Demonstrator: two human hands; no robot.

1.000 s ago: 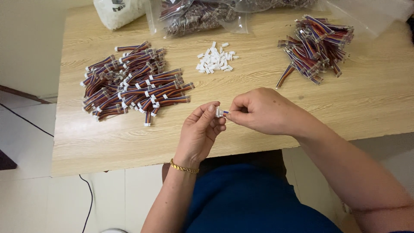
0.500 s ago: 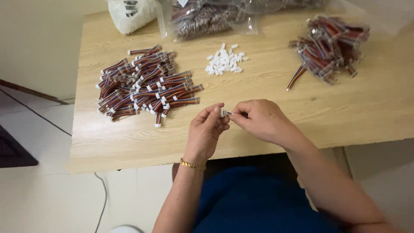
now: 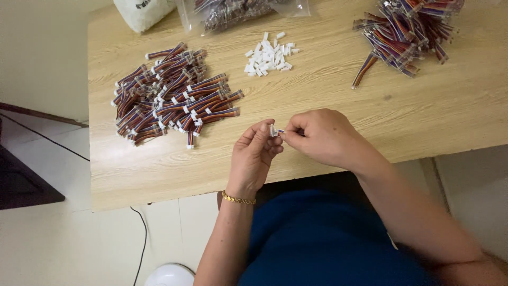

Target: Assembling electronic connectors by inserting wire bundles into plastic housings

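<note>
Person at the wooden table [image 3: 328, 106], both hands meeting just above the near edge. Left hand [image 3: 256, 156] pinches a small white connector housing [image 3: 273, 130] between thumb and fingertips, closed on it. Right hand [image 3: 317, 136] is closed too, fingers bunched right against the housing; a bit of wire end [image 3: 280, 131] shows between the hands. The rest of that cable is hidden in the palm, so I can't tell how it sits.

Step, as I read it: mating a wire end into a housing. Seated or only lined up, too small to tell.

Stock around them:
- pile of finished-looking multicolour cables [image 3: 172, 98], white ends on, left of the hands
- heap of loose white housings [image 3: 269, 55] further back, centre
- second cable bundle [image 3: 405, 29] far right, well apart
- clear bags [image 3: 238, 10] along the back edge

My judgement on the next move: straight push along the housing axis, pins square to the slots, firm grip on the left side. Skewed entry risks a bent pin or half-seated plug.
</note>
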